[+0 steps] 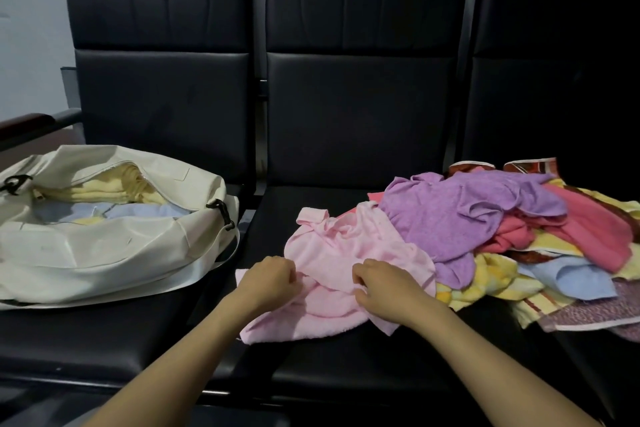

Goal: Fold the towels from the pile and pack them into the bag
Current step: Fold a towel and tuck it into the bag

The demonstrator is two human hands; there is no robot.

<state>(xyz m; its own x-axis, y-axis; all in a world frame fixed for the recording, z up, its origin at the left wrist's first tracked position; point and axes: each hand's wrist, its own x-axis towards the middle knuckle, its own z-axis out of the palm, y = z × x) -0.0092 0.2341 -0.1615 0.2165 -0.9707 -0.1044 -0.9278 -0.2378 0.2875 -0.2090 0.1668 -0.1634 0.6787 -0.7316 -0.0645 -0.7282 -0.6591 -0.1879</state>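
A crumpled light pink towel (pixel 332 253) lies on the middle black seat. My left hand (pixel 268 279) pinches its left edge with curled fingers. My right hand (pixel 382 282) grips a fold of the same towel a little to the right. Behind and to the right, a pile of towels (pixel 519 236) spreads over the seats, with a purple towel (pixel 460 215) on top and coral, yellow, blue and patterned ones under it. A cream bag (pixel 104 246) lies open on the left seat, holding folded yellow and light blue towels (pixel 114 198).
A row of black padded chairs (pixel 363 90) with high backs stands against a pale wall. A dark armrest (pixel 31 125) juts out at the far left. The bag's black strap clips (pixel 221 210) sit at its ends.
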